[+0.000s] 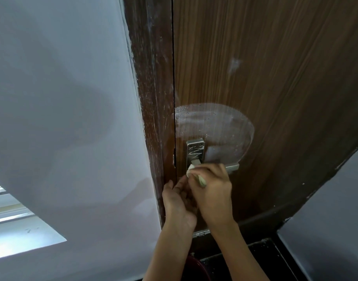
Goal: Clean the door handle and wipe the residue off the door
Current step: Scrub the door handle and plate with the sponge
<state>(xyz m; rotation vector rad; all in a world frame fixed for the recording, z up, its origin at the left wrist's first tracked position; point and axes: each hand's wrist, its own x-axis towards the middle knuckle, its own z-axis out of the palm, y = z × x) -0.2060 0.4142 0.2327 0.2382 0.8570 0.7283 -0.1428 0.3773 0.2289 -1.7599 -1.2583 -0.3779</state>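
A brown wooden door (275, 78) carries a metal handle plate (195, 153) with white scribbled marks. The lever (233, 168) juts to the right, mostly covered by my right hand. A cloudy white patch of residue (214, 126) spreads over the door above the handle. My right hand (212, 191) grips a pale cloth (191, 169) and presses it against the handle's base. My left hand (178, 199) sits just below and left of it, fingers curled toward the cloth; what they touch is hidden.
The dark door frame (153, 98), scuffed with white streaks, runs along the door's left edge. A pale wall (62, 98) lies to the left, with a window (11, 220) low on it. Another pale wall (326, 220) stands at the right. A dark red rounded object (194, 268) sits on the floor below.
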